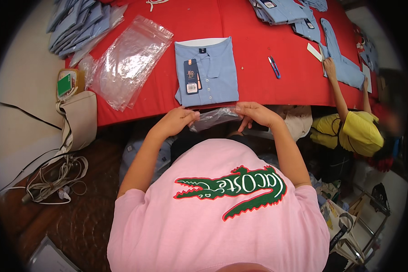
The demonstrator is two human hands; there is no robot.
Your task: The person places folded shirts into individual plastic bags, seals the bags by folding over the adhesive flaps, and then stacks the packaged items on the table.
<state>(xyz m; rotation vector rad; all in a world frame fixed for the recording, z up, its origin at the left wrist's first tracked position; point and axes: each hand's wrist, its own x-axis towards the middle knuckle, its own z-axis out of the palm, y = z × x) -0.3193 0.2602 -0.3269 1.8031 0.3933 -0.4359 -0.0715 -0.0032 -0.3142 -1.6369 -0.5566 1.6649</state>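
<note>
Between my two hands, just below the table's front edge, stretches a clear plastic bag [216, 117]. My left hand [180, 119] pinches its left side, and my right hand [257, 113] grips the right side with a couple of fingers hanging down. Right beyond the bag, a folded light blue shirt [222, 68] lies on the red table [254, 41], its collar end away from me. A dark hang tag [191, 72] rests on the shirt's left half, over the buttons' side. More clear plastic bags [131, 63] lie flat to the left of the shirt.
Blue-handled thread snips [274, 68] lie right of the shirt. Stacks of folded blue shirts [77, 25] fill the far left corner, and more shirts [281, 11] lie far right. A co-worker in yellow [360, 133] handles a blue garment [340, 59]. Cables [54, 179] hang at left.
</note>
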